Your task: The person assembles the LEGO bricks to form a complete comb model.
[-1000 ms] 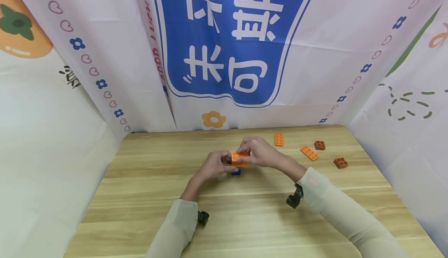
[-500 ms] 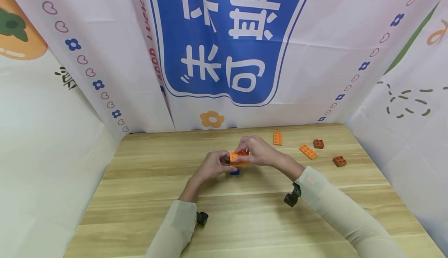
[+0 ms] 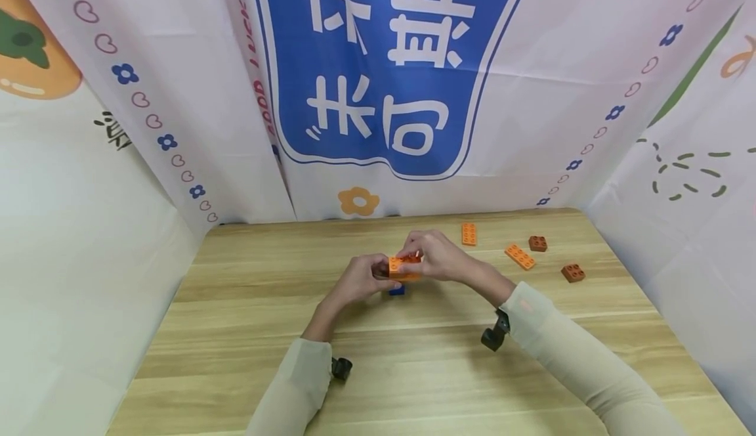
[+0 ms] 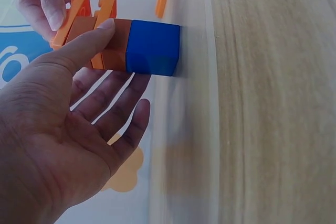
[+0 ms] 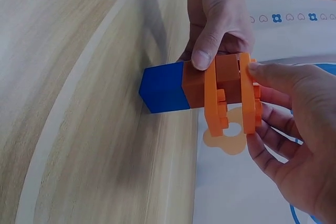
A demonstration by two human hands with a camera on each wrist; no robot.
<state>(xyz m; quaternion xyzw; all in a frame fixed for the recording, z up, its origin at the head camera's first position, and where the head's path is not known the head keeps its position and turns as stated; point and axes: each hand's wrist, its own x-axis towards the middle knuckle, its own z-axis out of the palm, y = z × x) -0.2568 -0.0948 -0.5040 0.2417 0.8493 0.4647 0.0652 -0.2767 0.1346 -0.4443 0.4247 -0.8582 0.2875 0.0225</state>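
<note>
A stack of toy building bricks stands upright on the table between the two hands. Its base is a blue brick [image 4: 153, 47]. Above it come a brown brick [image 5: 193, 85], an orange plate [image 5: 211, 100], a second brown brick [image 5: 228, 74] and, on top, another orange plate [image 5: 247, 103]. Both orange plates jut out to the same side. The left hand [image 3: 357, 280] grips the stack around its middle, thumb on the lower brown brick and orange plate. The right hand [image 3: 440, 255] pinches the top orange plate between thumb and fingers. Some fingertips are hidden behind the bricks.
Right of the hands on the wooden table [image 3: 266, 331] lie two loose orange plates, one farther back [image 3: 469, 234] and one slanted [image 3: 520, 257]. Two brown bricks sit beyond them, a rear brown brick [image 3: 537, 243] and a nearer brown brick [image 3: 573, 272]. Printed cloth [image 3: 531, 140] walls the table.
The head view shifts slightly. Both hands keep their hold on the stack, and the loose bricks stay where they were.
</note>
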